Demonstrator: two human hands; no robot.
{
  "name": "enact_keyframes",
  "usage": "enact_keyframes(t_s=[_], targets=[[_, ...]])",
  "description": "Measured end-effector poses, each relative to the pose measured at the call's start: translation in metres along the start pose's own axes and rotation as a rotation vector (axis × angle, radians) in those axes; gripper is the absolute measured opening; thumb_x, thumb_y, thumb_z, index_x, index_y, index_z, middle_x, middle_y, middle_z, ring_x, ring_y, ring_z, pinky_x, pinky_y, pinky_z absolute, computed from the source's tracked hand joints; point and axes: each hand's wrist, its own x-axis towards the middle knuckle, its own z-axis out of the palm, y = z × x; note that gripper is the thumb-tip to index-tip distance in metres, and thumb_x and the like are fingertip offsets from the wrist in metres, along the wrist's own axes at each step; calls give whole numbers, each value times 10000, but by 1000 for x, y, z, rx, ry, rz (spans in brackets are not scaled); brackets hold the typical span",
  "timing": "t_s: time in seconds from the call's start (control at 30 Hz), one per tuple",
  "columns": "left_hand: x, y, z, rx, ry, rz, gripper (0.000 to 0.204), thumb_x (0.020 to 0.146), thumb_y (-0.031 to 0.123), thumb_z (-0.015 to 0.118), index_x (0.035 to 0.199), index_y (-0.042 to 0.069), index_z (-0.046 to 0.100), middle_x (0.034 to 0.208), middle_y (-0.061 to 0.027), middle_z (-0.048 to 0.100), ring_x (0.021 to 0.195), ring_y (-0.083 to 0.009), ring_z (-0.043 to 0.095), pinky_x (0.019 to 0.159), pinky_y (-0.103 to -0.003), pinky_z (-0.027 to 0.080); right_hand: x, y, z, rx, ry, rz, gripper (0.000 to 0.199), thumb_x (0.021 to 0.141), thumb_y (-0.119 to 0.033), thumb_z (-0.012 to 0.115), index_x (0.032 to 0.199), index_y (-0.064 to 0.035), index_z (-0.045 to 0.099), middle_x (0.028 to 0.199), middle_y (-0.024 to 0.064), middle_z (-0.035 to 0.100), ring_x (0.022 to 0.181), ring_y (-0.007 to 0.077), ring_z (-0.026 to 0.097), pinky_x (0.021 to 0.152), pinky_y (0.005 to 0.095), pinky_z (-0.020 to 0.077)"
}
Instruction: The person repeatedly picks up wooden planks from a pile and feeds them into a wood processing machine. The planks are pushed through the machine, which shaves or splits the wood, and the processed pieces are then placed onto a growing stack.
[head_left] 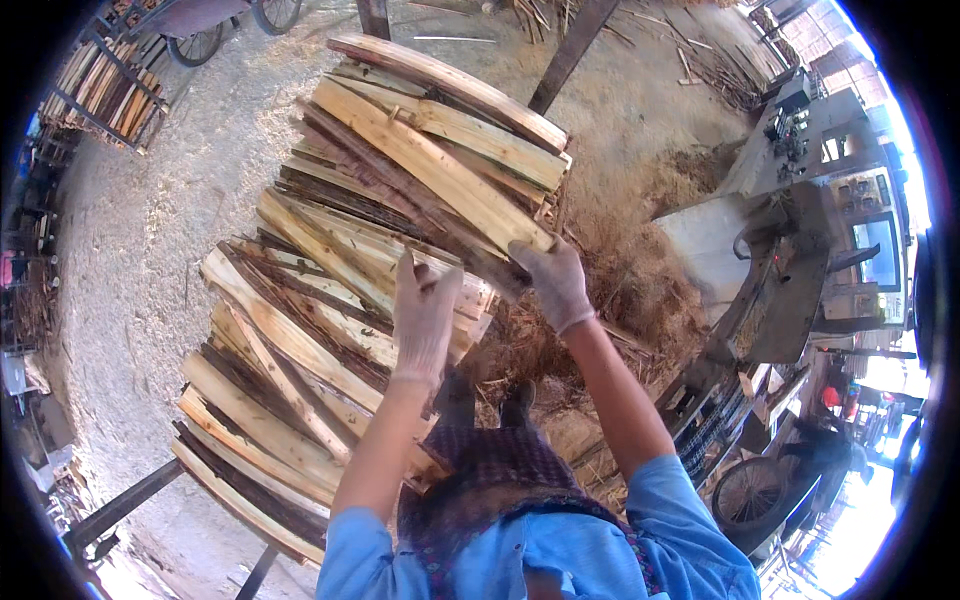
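Both of my hands wear pale gloves. My right hand (555, 282) is closed around the near end of a long, light-coloured wooden slab (430, 165), which slants up and left across the pile. A dark, bark-covered slab (380, 180) lies right beside it, its near end blurred close to my right hand. My left hand (424, 315) hovers over or rests on the middle of the pile, its thumb and fingers apart and nothing visible between them. Beneath is a wide stack of rough slabs (290, 335), some with bark, laid side by side.
Dark metal bars (575, 55) show at the stack's corners. A machine with a metal plate (800, 270) and a screen (875, 255) stands at the right. Sawdust and bark scraps (630, 280) cover the ground between. More bundled wood (105, 90) sits at the far left.
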Motion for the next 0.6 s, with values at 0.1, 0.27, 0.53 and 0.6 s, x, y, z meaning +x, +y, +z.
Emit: enact_keyframes(t_s=[0.1,0.27,0.53,0.6], targets=[[43,-17,15,99,125,-70,837,925,327,838,1520,-119,454,1391,-179,634,1128,-259,661,934,-379,553,-3,-9,4,-99,-86,152,309,974,-229,802,1146,-16,659,843,18,687,679,114,661,639,265,597],[33,-3,16,-97,202,-58,906,879,215,849,1551,-138,355,1449,-288,573,1202,-345,657,1057,-414,533,-6,9,-9,-15,-61,190,398,982,-262,791,1250,-6,647,944,59,720,745,127,688,661,281,627],[2,-27,-17,114,435,-41,843,940,280,747,1592,-106,377,1485,-272,594,1289,-353,617,1107,-397,475,-82,22,0,-1287,-313,-439,454,1046,-240,640,1447,-41,560,1414,251,634,1175,354,715,960,450,611],[-10,-35,-15,45,390,-37,810,986,340,716,1597,-84,394,1568,-256,524,1413,-342,531,1181,-407,409,-99,38,6,-1230,-402,-432,552,1033,-263,637,1511,-34,482,1460,262,613,1208,399,699,1034,486,576]])
